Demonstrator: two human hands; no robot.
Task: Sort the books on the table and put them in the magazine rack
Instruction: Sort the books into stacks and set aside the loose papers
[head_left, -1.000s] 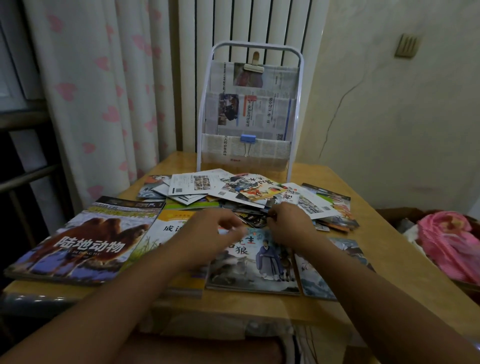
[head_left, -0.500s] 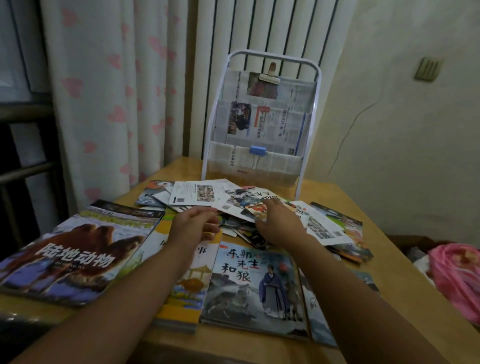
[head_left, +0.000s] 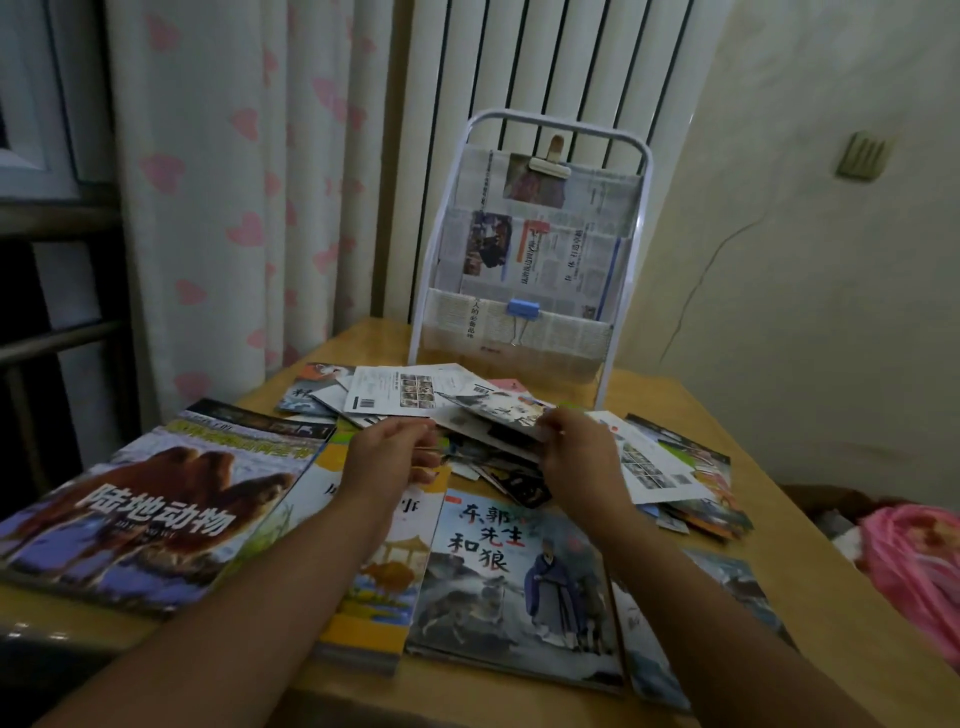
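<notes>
Books and thin booklets lie spread over the wooden table (head_left: 810, 582). A big camel book (head_left: 150, 514) lies at the left, a yellow book (head_left: 384, 571) beside it, and a scholar-and-wolf picture book (head_left: 514, 582) in front of me. Behind them is a messy pile of small booklets (head_left: 415, 395). My right hand (head_left: 582, 452) grips a few thin booklets (head_left: 498, 415) lifted off that pile. My left hand (head_left: 395, 457) hovers beside them with curled fingers, holding nothing I can see. The white magazine rack (head_left: 530, 270) stands at the table's back, lined with newspaper.
More booklets (head_left: 675, 467) fan out at the right of the pile. A pink bundle (head_left: 919, 566) lies off the table's right edge. A curtain (head_left: 223, 208) and radiator (head_left: 519, 67) stand behind the table, close to the wall.
Both hands moved from the near books to the pile. My right hand took hold of thin booklets and raised them. The view tilted up toward the rack.
</notes>
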